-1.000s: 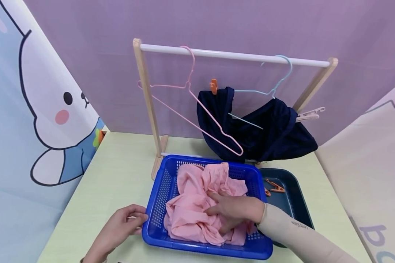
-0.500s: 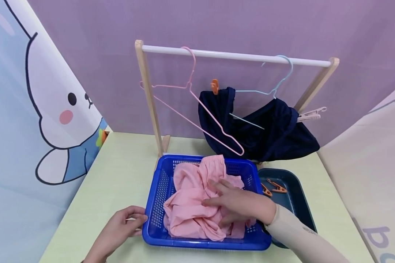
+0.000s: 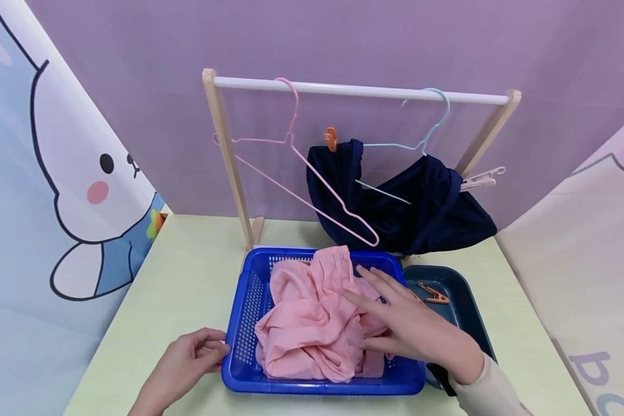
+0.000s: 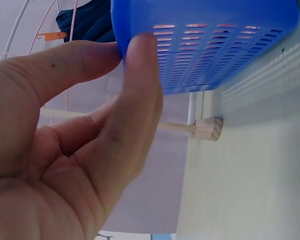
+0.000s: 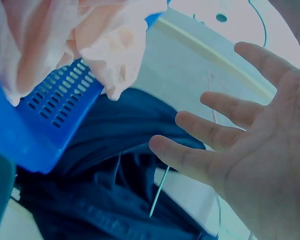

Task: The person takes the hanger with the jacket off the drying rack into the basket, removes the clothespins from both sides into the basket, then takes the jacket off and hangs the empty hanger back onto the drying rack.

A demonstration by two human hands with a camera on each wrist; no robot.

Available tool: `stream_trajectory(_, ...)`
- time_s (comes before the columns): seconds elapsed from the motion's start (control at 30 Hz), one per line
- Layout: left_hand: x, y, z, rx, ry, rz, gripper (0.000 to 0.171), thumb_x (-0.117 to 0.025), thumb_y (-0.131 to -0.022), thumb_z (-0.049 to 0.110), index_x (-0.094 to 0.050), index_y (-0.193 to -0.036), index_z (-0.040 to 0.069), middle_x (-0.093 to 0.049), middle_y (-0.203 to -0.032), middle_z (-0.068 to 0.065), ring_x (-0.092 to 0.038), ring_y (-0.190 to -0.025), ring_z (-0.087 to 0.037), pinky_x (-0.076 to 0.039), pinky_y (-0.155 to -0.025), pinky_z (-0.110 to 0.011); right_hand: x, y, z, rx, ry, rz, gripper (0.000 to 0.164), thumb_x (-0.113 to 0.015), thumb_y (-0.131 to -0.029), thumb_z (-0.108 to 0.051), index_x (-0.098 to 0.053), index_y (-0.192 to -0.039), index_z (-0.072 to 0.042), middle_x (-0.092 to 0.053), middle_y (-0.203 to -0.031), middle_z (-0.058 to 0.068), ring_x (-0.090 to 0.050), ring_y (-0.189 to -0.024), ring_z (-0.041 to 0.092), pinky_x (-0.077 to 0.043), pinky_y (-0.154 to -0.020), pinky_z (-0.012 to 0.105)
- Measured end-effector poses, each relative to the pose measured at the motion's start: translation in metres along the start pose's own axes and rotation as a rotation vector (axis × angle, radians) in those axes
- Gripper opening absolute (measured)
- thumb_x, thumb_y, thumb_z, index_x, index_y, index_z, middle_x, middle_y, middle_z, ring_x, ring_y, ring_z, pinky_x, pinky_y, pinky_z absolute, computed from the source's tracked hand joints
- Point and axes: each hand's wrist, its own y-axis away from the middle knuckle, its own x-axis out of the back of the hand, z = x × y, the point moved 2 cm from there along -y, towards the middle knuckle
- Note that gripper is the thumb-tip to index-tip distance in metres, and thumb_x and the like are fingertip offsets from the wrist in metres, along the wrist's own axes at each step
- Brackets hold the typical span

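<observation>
A blue plastic basket [image 3: 239,323] with perforated walls holds a crumpled pink garment [image 3: 307,323] that has a gathered edge. My left hand [image 3: 187,361] pinches the basket's left rim between thumb and fingers, as the left wrist view shows close up at the basket wall [image 4: 210,45]. Over the right part of the basket hovers my right hand [image 3: 411,320], its fingers spread and nothing in its grasp. The right wrist view shows the open palm [image 5: 270,150] apart from the pink cloth [image 5: 115,45].
Behind stands a rack with a white bar [image 3: 343,89], bearing a pink hanger [image 3: 291,138] and a light blue hanger [image 3: 426,138]. Dark navy clothing [image 3: 395,214] hangs there with an orange clip [image 3: 331,139] and a pale clip [image 3: 481,179]. A dark tray [image 3: 463,289] holds orange clothespins [image 3: 437,296].
My right hand has lifted off the pink garment and moved right, its fingers spreading. The basket has shifted slightly back. The left hand stays at the rim.
</observation>
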Motion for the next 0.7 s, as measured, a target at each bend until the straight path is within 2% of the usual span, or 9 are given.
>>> stream_trajectory(0.07, 0.002, 0.001, 0.003, -0.017, -0.045, 0.01, 0.03, -0.071, -0.093, 0.013, -0.066, -0.119, -0.002, -0.068, -0.09, -0.003, -0.069, -0.079, -0.018, -0.061, -0.07, -0.035, 0.001, 0.006, 0.002, -0.014, 0.004, 0.031, 0.085, -0.077, -0.086, -0.048, -0.031, -0.157, -0.037, -0.01, -0.166, 0.0, -0.014, -0.15, 0.033, -0.044, -0.1, 0.062)
stream_trajectory(0.17, 0.007, 0.003, 0.011, -0.058, -0.157, 0.046, 0.039, -0.074, -0.093, 0.025, -0.065, -0.123, 0.001, -0.07, -0.099, -0.004, -0.068, -0.088, -0.02, -0.061, -0.075, -0.039, 0.002, 0.012, 0.006, -0.026, -0.007, 0.067, 0.086, -0.076, -0.086, -0.051, -0.031, -0.157, -0.035, -0.011, -0.166, 0.001, -0.017, -0.149, 0.034, -0.046, -0.099, 0.061)
stream_trajectory(0.33, 0.01, 0.006, 0.03, -0.123, -0.305, 0.116, 0.059, -0.074, -0.091, 0.043, -0.06, -0.133, 0.004, -0.064, -0.125, -0.014, -0.062, -0.111, -0.034, -0.058, -0.084, -0.047, 0.002, 0.018, 0.01, -0.014, -0.01, 0.122, 0.083, -0.072, -0.088, -0.054, -0.034, -0.157, -0.029, -0.013, -0.166, 0.004, -0.019, -0.148, 0.036, -0.045, -0.099, 0.063)
stream_trajectory(0.4, 0.009, 0.008, 0.039, -0.18, -0.351, 0.148, 0.064, -0.07, -0.092, 0.049, -0.057, -0.137, 0.006, -0.059, -0.133, -0.017, -0.059, -0.117, -0.037, -0.057, -0.086, -0.05, 0.002, 0.021, 0.012, -0.006, 0.002, 0.146, 0.081, -0.073, -0.088, -0.052, -0.036, -0.156, -0.027, -0.014, -0.166, 0.005, -0.021, -0.147, 0.037, -0.044, -0.099, 0.065)
stream_trajectory(0.57, 0.004, 0.012, 0.059, -0.374, -0.482, 0.235, 0.079, -0.057, -0.091, 0.067, -0.052, -0.144, 0.009, -0.049, -0.145, -0.018, -0.047, -0.131, -0.04, -0.047, -0.097, -0.062, 0.003, 0.025, 0.014, 0.004, 0.037, 0.186, 0.08, -0.074, -0.089, -0.048, -0.038, -0.156, -0.022, -0.016, -0.165, 0.011, -0.024, -0.145, 0.041, -0.043, -0.098, 0.067)
stream_trajectory(0.63, 0.001, 0.012, 0.065, -0.427, -0.524, 0.251, 0.081, -0.057, -0.09, 0.068, -0.051, -0.145, 0.008, -0.046, -0.148, -0.018, -0.042, -0.135, -0.041, -0.042, -0.1, -0.065, 0.003, 0.027, 0.014, 0.007, 0.04, 0.198, 0.08, -0.074, -0.089, -0.048, -0.038, -0.155, -0.021, -0.017, -0.164, 0.012, -0.024, -0.145, 0.041, -0.044, -0.097, 0.066)
stream_trajectory(0.7, -0.001, 0.012, 0.069, -0.449, -0.563, 0.252, 0.081, -0.059, -0.09, 0.067, -0.051, -0.146, 0.008, -0.044, -0.15, -0.018, -0.039, -0.137, -0.042, -0.041, -0.1, -0.066, 0.003, 0.028, 0.015, 0.012, 0.042, 0.211, 0.079, -0.074, -0.089, -0.047, -0.039, -0.155, -0.02, -0.017, -0.164, 0.013, -0.025, -0.144, 0.041, -0.044, -0.097, 0.066)
